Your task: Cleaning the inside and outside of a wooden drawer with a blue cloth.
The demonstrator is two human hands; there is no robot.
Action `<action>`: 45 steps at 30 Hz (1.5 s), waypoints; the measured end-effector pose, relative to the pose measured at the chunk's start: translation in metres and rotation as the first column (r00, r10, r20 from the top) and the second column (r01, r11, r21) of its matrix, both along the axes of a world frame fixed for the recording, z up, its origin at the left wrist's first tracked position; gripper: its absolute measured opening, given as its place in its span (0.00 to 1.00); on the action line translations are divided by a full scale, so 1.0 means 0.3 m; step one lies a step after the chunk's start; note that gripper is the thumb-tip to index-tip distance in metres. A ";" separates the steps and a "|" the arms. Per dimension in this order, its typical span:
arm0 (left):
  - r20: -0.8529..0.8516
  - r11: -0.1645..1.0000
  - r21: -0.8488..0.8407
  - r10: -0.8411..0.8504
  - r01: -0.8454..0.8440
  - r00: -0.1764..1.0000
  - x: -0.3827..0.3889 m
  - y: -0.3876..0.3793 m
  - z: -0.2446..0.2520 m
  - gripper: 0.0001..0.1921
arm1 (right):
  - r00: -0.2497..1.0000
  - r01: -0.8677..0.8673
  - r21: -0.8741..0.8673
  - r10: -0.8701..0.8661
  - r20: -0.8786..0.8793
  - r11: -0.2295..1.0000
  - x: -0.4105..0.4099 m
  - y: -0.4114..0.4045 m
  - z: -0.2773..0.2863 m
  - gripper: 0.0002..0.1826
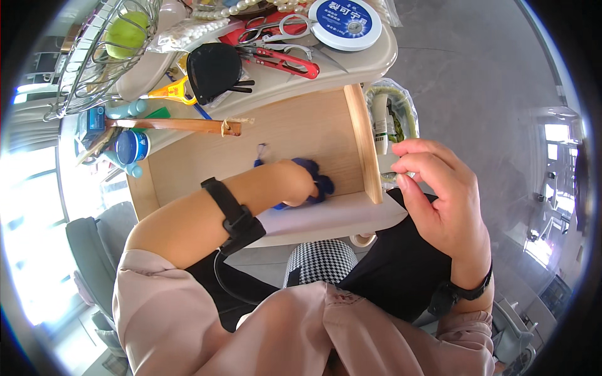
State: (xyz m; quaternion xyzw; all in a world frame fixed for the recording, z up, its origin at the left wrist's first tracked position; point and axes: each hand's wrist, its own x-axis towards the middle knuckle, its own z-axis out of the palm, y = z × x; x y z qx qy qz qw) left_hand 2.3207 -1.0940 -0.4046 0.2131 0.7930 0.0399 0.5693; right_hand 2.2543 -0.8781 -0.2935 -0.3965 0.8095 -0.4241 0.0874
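My left hand (299, 187) reaches down into an open wooden drawer (282, 113). It is closed around a dark blue fuzzy item (324, 185), which shows on both sides of the hand; most of my fingers are hidden. A thin loop (262, 149) with a bit of blue lies just beyond the wrist. Outside the drawer's right side wall (364, 141), my right hand (437, 192) pinches a small pale flat strip (388, 163) between thumb and fingertips. Below that strip stands a plastic-lined waste bin (413, 113) with wrappers in it.
Above the drawer, a cluttered white tabletop (383, 58) carries scissors (287, 28), red-handled thread snips (287, 63), a round blue-and-white container (345, 23) and pearl strands (240, 8). A wooden stick (178, 124) juts over the drawer. A wire basket (89, 61) stands left. A houndstooth-patterned object (322, 258) is below.
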 end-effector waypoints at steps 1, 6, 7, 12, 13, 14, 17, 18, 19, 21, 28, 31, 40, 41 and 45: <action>0.000 0.998 0.051 -0.047 0.047 0.999 0.004 -0.025 -0.002 0.26 | 1.000 -0.003 -0.004 0.003 -0.001 1.000 0.002 -0.001 0.003 0.06; 0.064 0.938 0.307 0.147 -0.160 0.987 -0.076 0.041 -0.024 0.30 | 1.000 -0.010 -0.030 0.010 0.002 0.999 0.014 -0.010 0.005 0.05; 0.056 0.917 0.362 0.154 -0.164 0.986 -0.098 0.079 -0.024 0.32 | 1.000 -0.009 -0.029 0.009 0.004 1.000 0.011 -0.010 0.002 0.05; 0.015 0.989 0.148 -0.028 0.026 0.999 -0.095 0.098 -0.065 0.35 | 0.996 -0.028 0.029 0.031 -0.084 0.999 0.005 -0.016 -0.006 0.05; 0.054 0.990 0.137 -0.045 0.038 0.998 -0.070 0.055 -0.107 0.35 | 0.997 -0.028 0.026 0.030 -0.078 0.999 0.006 -0.019 -0.007 0.05; 0.094 0.991 0.124 -0.060 0.048 0.994 -0.038 0.007 -0.149 0.35 | 0.998 -0.053 0.050 0.055 -0.041 0.997 0.007 -0.019 -0.002 0.06; 0.198 0.976 -0.001 -0.212 0.216 0.957 0.098 -0.173 -0.273 0.35 | 0.997 -0.073 0.051 0.074 -0.023 0.996 0.011 -0.020 0.000 0.05; 0.295 0.996 -0.036 -0.071 0.085 0.953 0.087 -0.197 -0.194 0.36 | 0.998 -0.041 0.050 0.043 -0.040 0.998 0.007 -0.010 -0.015 0.05; 0.381 0.995 -0.087 0.072 -0.042 0.922 0.081 -0.225 -0.099 0.36 | 0.999 -0.033 0.058 0.036 -0.038 0.998 0.004 -0.002 -0.019 0.05; 0.320 0.991 -0.055 0.133 -0.122 0.938 0.222 -0.379 -0.092 0.37 | 0.997 -0.054 0.058 0.057 -0.048 0.997 0.007 -0.014 -0.011 0.05; 0.270 0.929 -0.288 0.313 -0.234 0.911 0.512 -0.692 0.032 0.33 | 0.999 -0.035 0.074 0.035 0.000 0.997 0.021 -0.025 -0.002 0.06; 0.157 0.822 -0.387 0.506 -0.419 0.848 0.606 -0.848 0.011 0.29 | 1.000 -0.018 0.112 0.020 -0.021 0.994 0.020 -0.025 -0.002 0.06; -0.046 0.449 -0.419 0.857 -0.789 0.513 0.684 -0.880 0.077 0.29 | 0.999 0.002 0.172 -0.011 0.049 0.985 0.027 -0.050 -0.013 0.05; -0.015 0.441 -0.420 0.870 -0.793 0.492 0.696 -0.880 0.069 0.28 | 0.998 0.001 0.177 -0.012 0.056 0.984 0.028 -0.053 -0.013 0.05; 0.099 0.489 -0.400 0.864 -0.775 0.493 0.692 -0.879 0.022 0.27 | 0.998 0.011 0.190 -0.022 0.055 0.982 0.032 -0.056 -0.003 0.04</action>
